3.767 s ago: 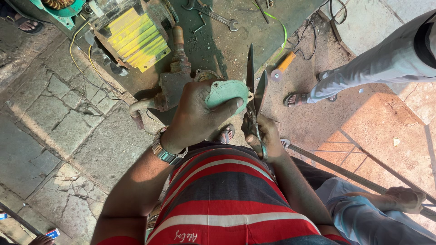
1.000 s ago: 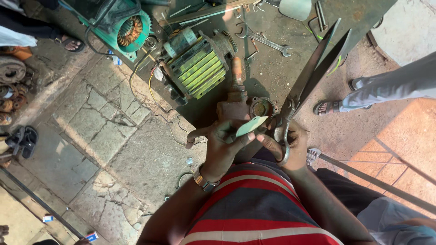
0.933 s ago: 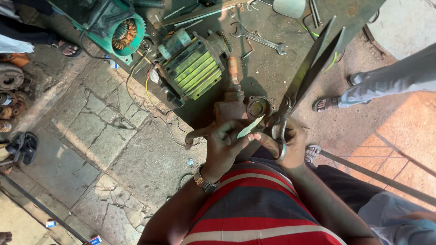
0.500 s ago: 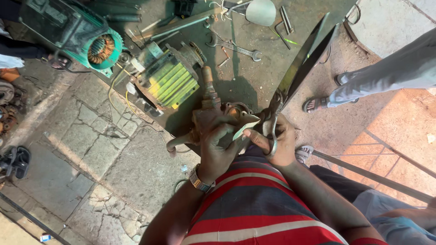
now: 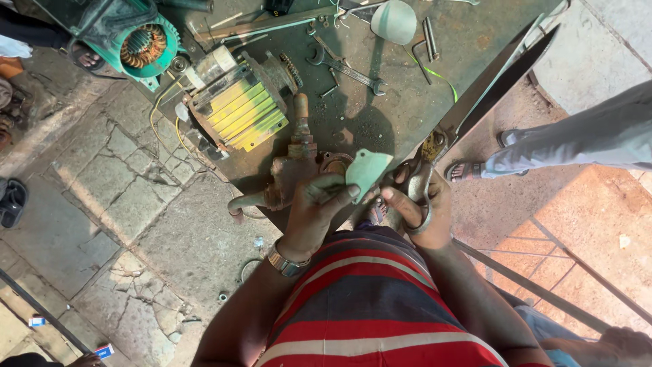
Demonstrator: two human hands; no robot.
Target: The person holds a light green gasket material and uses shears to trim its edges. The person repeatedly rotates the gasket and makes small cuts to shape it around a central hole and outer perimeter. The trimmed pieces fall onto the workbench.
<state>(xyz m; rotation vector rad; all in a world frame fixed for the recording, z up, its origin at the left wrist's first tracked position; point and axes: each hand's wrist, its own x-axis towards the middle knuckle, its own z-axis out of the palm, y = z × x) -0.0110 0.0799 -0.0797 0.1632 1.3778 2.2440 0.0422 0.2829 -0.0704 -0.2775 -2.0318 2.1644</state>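
Since half a second ago, both hands sit lower: left hand (image 5: 316, 207) pinches the pale green gasket sheet (image 5: 367, 171), right hand (image 5: 418, 207) grips the long steel scissors (image 5: 475, 102), blades slightly apart, trimming pending.

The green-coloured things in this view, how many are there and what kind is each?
Pale green sheet piece, pinched in the left hand: 1
Green motor housing with copper windings: 1
Yellow-green finned motor body: 1
Thin green wire: 1
Total: 4
The large scissors in the right hand are bare metal, not counted.
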